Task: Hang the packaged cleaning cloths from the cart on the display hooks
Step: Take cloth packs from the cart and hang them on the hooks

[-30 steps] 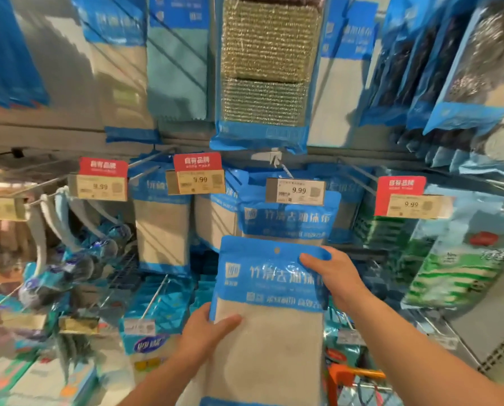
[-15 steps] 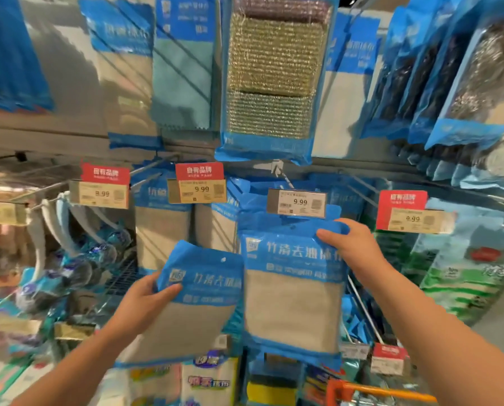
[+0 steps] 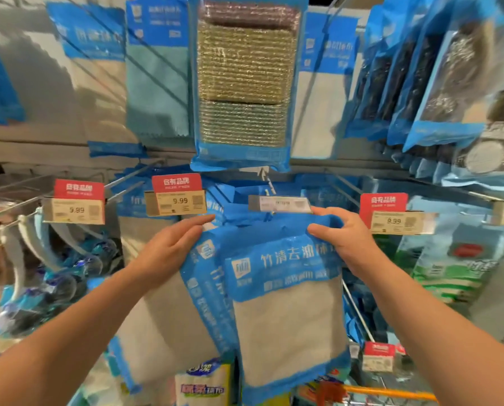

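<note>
Both hands work at the centre of the hook display. Left hand (image 3: 168, 247) lies with straight fingers flat against the upper edge of a blue-and-grey plastic cloth package (image 3: 168, 326) tilted toward 1 o'clock; a grip cannot be confirmed. Right hand (image 3: 344, 244) pinches, thumb against curled fingers, the top right corner of a second flat blue-headed package with a grey cloth panel (image 3: 288, 315), hanging upright directly under a grey-white price label (image 3: 280, 203). This package overlaps the tilted one's right edge. Both packages are glossy, crinkled film, rectangular, with white printed characters.

At 12 o'clock hangs a clear pack of gold mesh scouring pads (image 3: 243, 80). At 10 o'clock and 2 o'clock sit red-topped price tags (image 3: 176, 194). At 5 o'clock an orange cart bar (image 3: 388, 392) shows.
</note>
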